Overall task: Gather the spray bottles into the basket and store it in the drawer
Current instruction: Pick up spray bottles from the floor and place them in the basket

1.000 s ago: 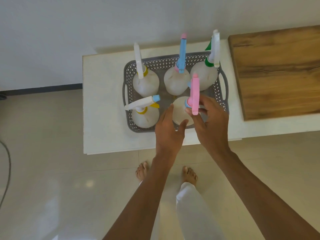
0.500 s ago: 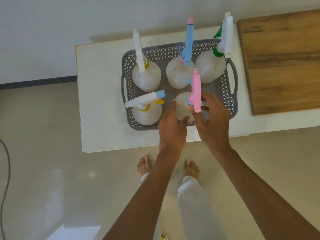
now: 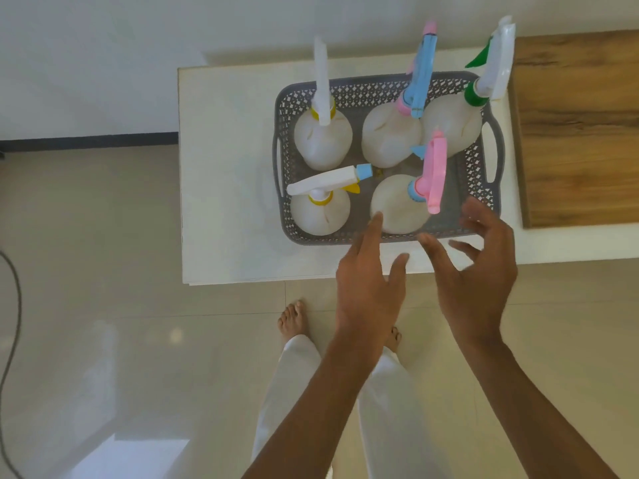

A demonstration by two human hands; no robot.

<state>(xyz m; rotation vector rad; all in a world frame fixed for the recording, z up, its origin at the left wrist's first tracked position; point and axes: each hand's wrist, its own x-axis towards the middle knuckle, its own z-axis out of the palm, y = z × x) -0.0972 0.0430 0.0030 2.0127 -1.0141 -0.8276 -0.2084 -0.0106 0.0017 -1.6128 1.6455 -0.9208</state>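
Note:
A grey perforated basket [image 3: 387,85] with side handles sits on a white table [image 3: 224,167]. Several white spray bottles stand upright inside it. The pink-headed bottle [image 3: 401,203] is at the front right, a white-headed one with a blue nozzle [image 3: 320,210] at the front left. Behind stand a white-headed bottle [image 3: 323,140], a blue-headed bottle [image 3: 390,136] and a green-collared bottle [image 3: 453,126]. My left hand [image 3: 368,285] hovers open at the basket's front rim, one fingertip by the pink-headed bottle. My right hand [image 3: 479,271] is open just off the front right corner, holding nothing.
A wooden board [image 3: 577,133] lies on the table to the right of the basket. The table's left part is bare white surface. My bare feet and white trousers are on the tiled floor [image 3: 103,305] below. A dark cable [image 3: 14,305] runs along the left edge.
Both hands have let go of the pink-headed bottle and drawn back toward me, fingers spread. The bottle now stands free in the basket. The view has shifted.

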